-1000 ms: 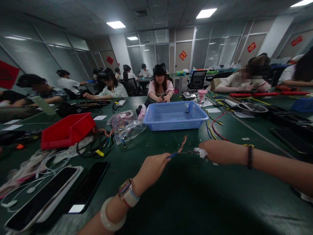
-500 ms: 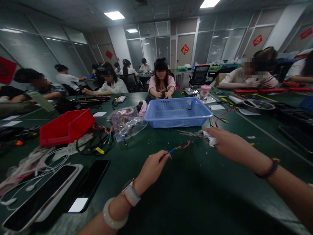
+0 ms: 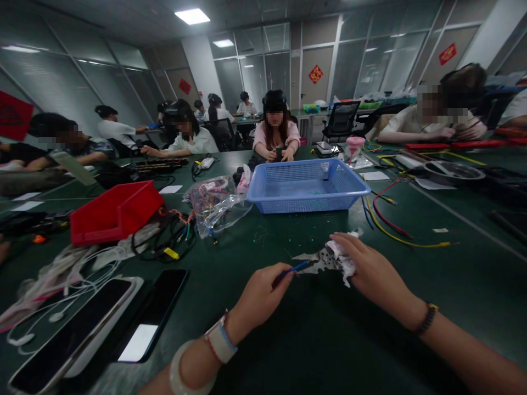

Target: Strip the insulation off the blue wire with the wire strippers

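Note:
My left hand [image 3: 263, 288] pinches a blue wire [image 3: 300, 266] between thumb and fingers, its end pointing right. My right hand [image 3: 364, 269] is closed around the handles of a metal wire stripper [image 3: 326, 260], which are wrapped in white tissue or cloth [image 3: 343, 253]. The stripper's jaws are spread apart, and the wire's end lies between them. Little of the bare copper strands shows there. Small scraps are scattered on the dark green table [image 3: 263, 334] beyond the tool.
Behind the hands stands a blue mesh basket [image 3: 304, 206]. To the left are a clear bag of wires [image 3: 218, 206], a red bin [image 3: 117, 211], black cables, white earphones and two phones [image 3: 158, 307]. Yellow and red wires [image 3: 405, 236] lie right. Co-workers sit around the table.
My right hand has brought the wire stripper down and left, and its jaws have opened around the wire's end. The left hand has shifted slightly right. The view has turned a little.

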Available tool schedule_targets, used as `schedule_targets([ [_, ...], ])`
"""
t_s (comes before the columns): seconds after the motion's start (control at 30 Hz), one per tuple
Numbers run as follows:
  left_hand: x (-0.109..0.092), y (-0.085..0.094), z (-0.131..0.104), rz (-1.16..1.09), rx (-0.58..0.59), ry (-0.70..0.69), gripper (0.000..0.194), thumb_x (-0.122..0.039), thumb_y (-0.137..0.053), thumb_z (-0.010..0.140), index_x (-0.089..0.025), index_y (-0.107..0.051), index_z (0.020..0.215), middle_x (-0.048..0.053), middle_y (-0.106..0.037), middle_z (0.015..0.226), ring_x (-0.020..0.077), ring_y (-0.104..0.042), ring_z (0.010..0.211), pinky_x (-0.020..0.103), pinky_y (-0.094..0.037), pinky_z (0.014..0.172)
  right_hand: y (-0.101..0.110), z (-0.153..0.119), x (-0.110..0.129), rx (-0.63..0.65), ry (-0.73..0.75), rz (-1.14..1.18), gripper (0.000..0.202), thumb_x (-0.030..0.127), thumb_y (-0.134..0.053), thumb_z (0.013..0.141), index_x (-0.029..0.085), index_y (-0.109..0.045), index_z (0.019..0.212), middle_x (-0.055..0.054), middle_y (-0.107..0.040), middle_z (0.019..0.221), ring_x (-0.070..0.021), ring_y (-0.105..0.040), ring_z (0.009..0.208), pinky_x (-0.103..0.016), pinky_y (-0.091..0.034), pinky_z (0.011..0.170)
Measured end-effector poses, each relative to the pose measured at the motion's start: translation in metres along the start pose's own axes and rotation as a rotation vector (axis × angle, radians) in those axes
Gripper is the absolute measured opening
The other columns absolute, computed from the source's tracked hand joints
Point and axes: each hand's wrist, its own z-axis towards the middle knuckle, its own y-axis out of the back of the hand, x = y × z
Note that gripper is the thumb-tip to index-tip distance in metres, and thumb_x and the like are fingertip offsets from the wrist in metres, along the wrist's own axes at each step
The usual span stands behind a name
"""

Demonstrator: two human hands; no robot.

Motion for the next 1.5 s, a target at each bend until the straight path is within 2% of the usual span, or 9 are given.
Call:
schedule_targets([
  [0.23,0.0,-0.002,-0.004,0.034,0.018,-0.035,0.026,-0.026,-0.041,0.096,-0.019,-0.064,0.106,0.005,-0.068,0.095,0.0188,-0.062,0.085,0.029,-0.045,0.076,-0.016,-0.004,0.002,-0.054,0.04,0.012,0.069,0.001,-0.041,0.072,0.02,-0.039,0.138,-0.009,-0.047,0.141,-0.0246,-0.051,0.122,-0.045,-0.043,0.105],
  [0.47,0.001,-0.004,-0.004,0.03,0.049,-0.028,0.025,-0.021,-0.042,0.096,-0.018,-0.063,0.109,0.005,-0.068,0.102,0.018,-0.062,0.091,0.029,-0.046,0.082,-0.022,-0.006,0.004,-0.106,0.072,-0.028,0.068,0.002,-0.042,0.073,0.02,-0.038,0.138,-0.01,-0.049,0.138,-0.0258,-0.051,0.122,-0.047,-0.044,0.104],
  [0.63,0.002,-0.005,-0.005,-0.01,0.047,-0.002,0.024,-0.024,-0.042,0.097,-0.018,-0.063,0.107,0.004,-0.068,0.1,0.0177,-0.062,0.089,0.028,-0.045,0.08,-0.026,-0.007,0.005,-0.114,0.096,-0.095,0.075,-0.001,-0.042,0.068,0.017,-0.035,0.14,-0.013,-0.049,0.137,-0.0279,-0.051,0.122,-0.048,-0.044,0.103],
  [0.83,0.0,-0.005,-0.006,-0.064,0.023,0.013,0.027,-0.029,-0.041,0.097,-0.018,-0.065,0.104,0.004,-0.068,0.096,0.0179,-0.061,0.086,0.028,-0.044,0.077,-0.031,-0.007,0.005,-0.142,0.155,-0.148,0.074,0.001,-0.041,0.07,0.015,-0.032,0.142,-0.016,-0.046,0.14,-0.0291,-0.051,0.122,-0.049,-0.046,0.1],
  [0.93,-0.001,-0.006,-0.005,-0.086,0.024,0.016,0.027,-0.028,-0.041,0.097,-0.017,-0.065,0.104,0.005,-0.068,0.095,0.0184,-0.061,0.085,0.028,-0.044,0.077,-0.033,-0.009,0.003,-0.152,0.173,-0.173,0.071,0.003,-0.043,0.07,0.015,-0.035,0.139,-0.016,-0.047,0.138,-0.0302,-0.053,0.12,-0.05,-0.047,0.099],
  [1.13,-0.001,-0.006,-0.006,-0.12,0.043,0.033,0.028,-0.029,-0.04,0.097,-0.018,-0.064,0.108,0.005,-0.067,0.095,0.0186,-0.06,0.084,0.029,-0.044,0.076,-0.036,-0.01,0.004,-0.144,0.14,-0.201,0.063,0.002,-0.043,0.069,0.014,-0.042,0.131,-0.016,-0.053,0.129,-0.0271,-0.059,0.108,-0.043,-0.053,0.09],
  [1.33,0.0,-0.006,-0.007,-0.123,0.037,0.035,0.028,-0.028,-0.041,0.096,-0.017,-0.064,0.106,0.006,-0.067,0.097,0.0194,-0.06,0.087,0.029,-0.044,0.078,-0.031,-0.007,0.008,-0.209,0.184,-0.34,0.051,0.001,-0.042,0.075,0.01,-0.047,0.125,-0.016,-0.058,0.121,-0.0253,-0.061,0.1,-0.041,-0.053,0.087],
  [1.5,0.0,-0.005,-0.006,-0.126,0.016,0.056,0.029,-0.031,-0.041,0.095,-0.016,-0.065,0.102,0.006,-0.066,0.089,0.0186,-0.058,0.08,0.028,-0.043,0.072,-0.025,-0.006,0.011,-0.227,0.225,-0.403,0.046,0.001,-0.045,0.076,0.008,-0.052,0.12,-0.016,-0.062,0.114,-0.0238,-0.06,0.094,-0.037,-0.052,0.079],
])
